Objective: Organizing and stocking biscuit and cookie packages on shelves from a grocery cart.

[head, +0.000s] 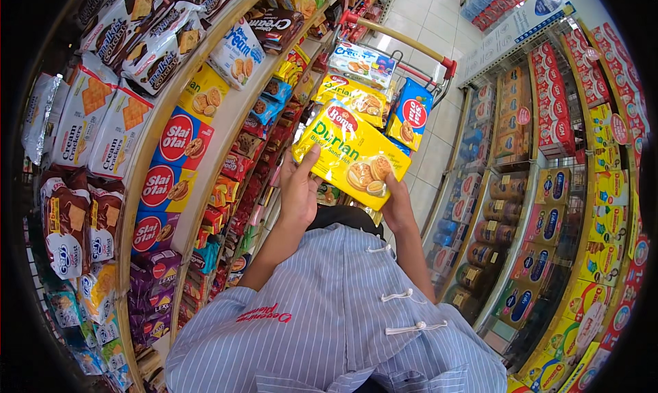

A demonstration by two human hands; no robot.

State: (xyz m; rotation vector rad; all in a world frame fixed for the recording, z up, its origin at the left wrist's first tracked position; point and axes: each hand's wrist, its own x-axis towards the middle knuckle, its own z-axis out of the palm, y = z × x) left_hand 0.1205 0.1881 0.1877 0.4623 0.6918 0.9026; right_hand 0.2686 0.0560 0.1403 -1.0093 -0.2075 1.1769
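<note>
A yellow pack of Roma durian sandwich biscuits point(342, 159) is held tilted in front of my body, printed face up. My left hand point(302, 187) grips its left end, thumb on the front. At the lower right corner, my right hand point(397, 202) holds the same pack. Just beyond it in the shopping cart lie another yellow durian biscuit pack point(354, 97), a white cream biscuit pack point(361, 64) and a blue and yellow Slai O'lai pack point(408, 114). The held pack hides part of the cart's contents.
The cart's yellow handle point(396, 35) with red ends is at the far side. Biscuit shelves point(180, 84) rise close on my left. Glass-fronted shelves point(519, 187) with boxes and jars line the right. White floor tiles point(429, 12) run between them.
</note>
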